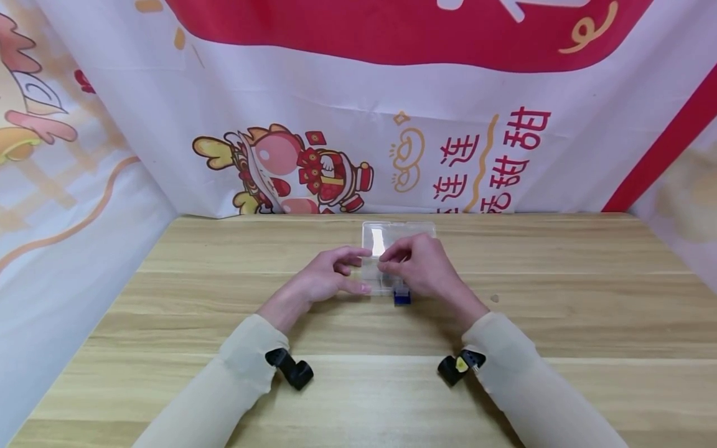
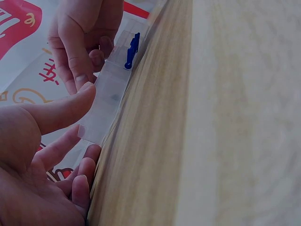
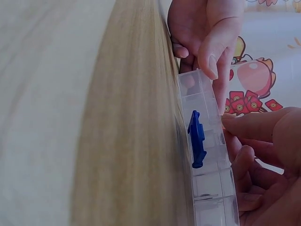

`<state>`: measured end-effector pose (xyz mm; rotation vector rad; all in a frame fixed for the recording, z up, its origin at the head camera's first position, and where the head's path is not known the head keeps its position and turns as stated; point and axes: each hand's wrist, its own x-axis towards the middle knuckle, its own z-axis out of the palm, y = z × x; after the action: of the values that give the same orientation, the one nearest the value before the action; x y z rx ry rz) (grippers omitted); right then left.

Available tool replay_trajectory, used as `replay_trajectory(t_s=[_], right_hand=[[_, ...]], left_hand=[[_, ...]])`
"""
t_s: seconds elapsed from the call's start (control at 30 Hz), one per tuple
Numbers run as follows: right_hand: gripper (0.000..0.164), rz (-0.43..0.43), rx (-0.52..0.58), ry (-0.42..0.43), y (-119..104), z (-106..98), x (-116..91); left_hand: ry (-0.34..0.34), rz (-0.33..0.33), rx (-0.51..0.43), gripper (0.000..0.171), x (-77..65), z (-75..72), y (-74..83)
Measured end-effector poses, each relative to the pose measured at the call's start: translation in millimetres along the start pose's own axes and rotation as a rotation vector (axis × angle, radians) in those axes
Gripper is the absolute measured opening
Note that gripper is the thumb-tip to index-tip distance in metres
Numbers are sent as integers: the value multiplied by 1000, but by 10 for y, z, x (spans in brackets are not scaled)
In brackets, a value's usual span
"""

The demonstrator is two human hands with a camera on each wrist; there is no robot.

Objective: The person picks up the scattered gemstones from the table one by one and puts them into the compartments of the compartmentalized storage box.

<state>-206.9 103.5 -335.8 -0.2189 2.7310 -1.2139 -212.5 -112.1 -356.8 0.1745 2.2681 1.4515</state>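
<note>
A clear plastic compartment box (image 1: 371, 271) lies on the table, its transparent lid (image 1: 398, 228) laid back toward the wall. On its near side is a blue latch (image 3: 197, 139). My left hand (image 1: 330, 274) is at the box's left end, thumb and fingers spread and relaxed around the corner. From the right, my right hand (image 1: 421, 264) reaches over the box with thumb and index fingertips brought together above the compartments. Whether something small is pinched there is hidden. A small dark spot (image 2: 115, 97) shows through the box wall in the left wrist view.
A small greyish piece (image 1: 494, 298) lies on the wooden table (image 1: 358, 398) to the right of the right hand. Behind the table hangs a printed white and red cloth (image 1: 347, 87). A black wrist mount (image 1: 291, 368) sits on the left sleeve, another (image 1: 459, 367) on the right.
</note>
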Motion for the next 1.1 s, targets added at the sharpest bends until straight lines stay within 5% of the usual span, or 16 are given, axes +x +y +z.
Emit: replay_trajectory(t_s=[1.1], right_hand=[[5,-21,-55,-11,-2,25,10]], left_hand=[[7,-4,-12,67,-15,2,5]])
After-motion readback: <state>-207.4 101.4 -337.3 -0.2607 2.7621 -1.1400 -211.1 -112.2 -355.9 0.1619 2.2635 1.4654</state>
